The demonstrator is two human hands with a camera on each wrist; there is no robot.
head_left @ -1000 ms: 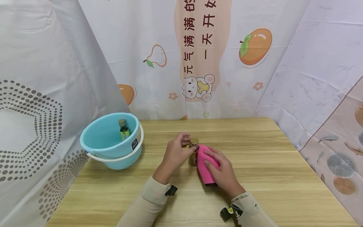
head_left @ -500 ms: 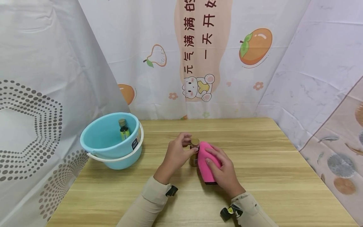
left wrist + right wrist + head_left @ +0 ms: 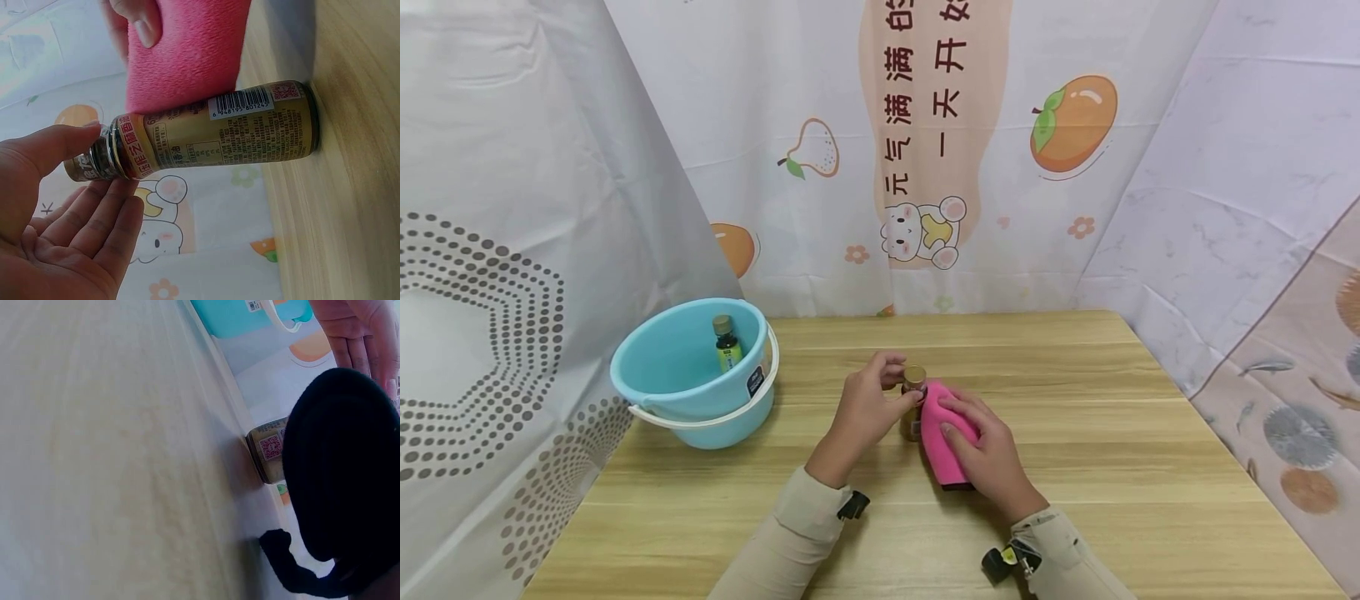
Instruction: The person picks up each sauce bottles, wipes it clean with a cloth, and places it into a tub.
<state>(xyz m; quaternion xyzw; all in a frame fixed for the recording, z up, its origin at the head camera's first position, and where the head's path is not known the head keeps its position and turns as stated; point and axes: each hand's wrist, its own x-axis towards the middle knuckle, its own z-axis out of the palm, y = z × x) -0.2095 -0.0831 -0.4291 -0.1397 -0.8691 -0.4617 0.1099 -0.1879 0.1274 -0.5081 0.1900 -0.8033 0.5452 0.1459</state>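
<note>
A sesame oil bottle (image 3: 912, 427) with a gold cap stands upright on the table in the head view. My left hand (image 3: 867, 404) pinches its neck between thumb and fingers; the left wrist view shows the bottle's gold label (image 3: 212, 134). Against the bottle's right side lies a pink fuzzy pad (image 3: 942, 442), gripped by my right hand (image 3: 991, 457). The right wrist view shows the pad's black end (image 3: 340, 469) and a black loop (image 3: 281, 565) hanging from it. That end hides most of the bottle there, leaving its base in sight.
A light blue bucket (image 3: 647, 350) with a white handle stands at the table's left. Inside it leans a dark bottle (image 3: 727, 343) with a yellow-green label. A printed curtain (image 3: 820, 250) hangs behind the wooden table (image 3: 1120, 467).
The pink pad slid upward along the bottle half a second ago and is now back lower, with my right hand moving along. My left hand stays at the bottle's neck.
</note>
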